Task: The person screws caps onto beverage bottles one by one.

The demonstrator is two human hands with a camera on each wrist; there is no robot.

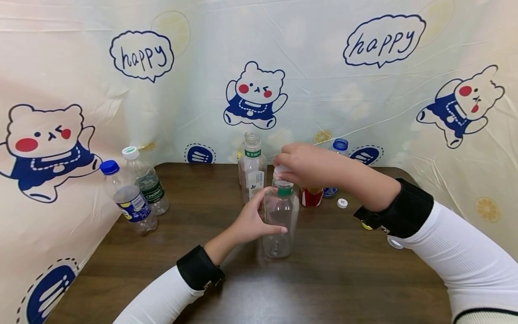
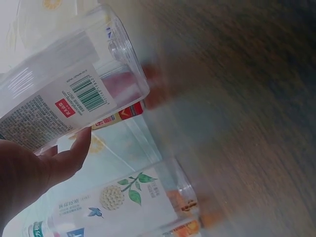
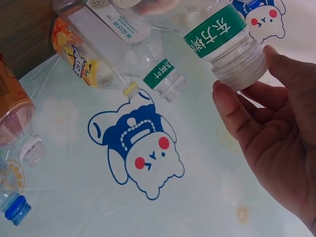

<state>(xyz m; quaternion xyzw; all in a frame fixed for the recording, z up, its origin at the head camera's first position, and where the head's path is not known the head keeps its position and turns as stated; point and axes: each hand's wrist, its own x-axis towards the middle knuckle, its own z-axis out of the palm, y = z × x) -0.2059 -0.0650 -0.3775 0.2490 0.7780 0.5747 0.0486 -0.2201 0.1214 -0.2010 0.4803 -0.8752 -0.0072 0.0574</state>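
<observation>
From where I stand, a person works at a brown tabletop (image 1: 344, 274). Midway between its left and right edges, a clear, green-banded bottle (image 1: 282, 212) is held roughly upright; I cannot tell whether its base touches the wood. The left hand (image 1: 252, 220), lower and nearer the person, grips the bottle's body, thumb across the front. The right hand (image 1: 301, 163) arches over the top, thumb and fingertips pinching a pale, ribbed cap (image 3: 242, 74) in line with the neck, so the bottle's long axis runs up from the left grip to the right fingers. Toward the far left corner stand a blue-capped bottle (image 1: 131, 198) and a white-capped bottle (image 1: 148, 182). Beyond the hands, near the far edge, stands an uncapped bottle (image 1: 252, 164), before a bear-printed backdrop (image 1: 323, 94).
</observation>
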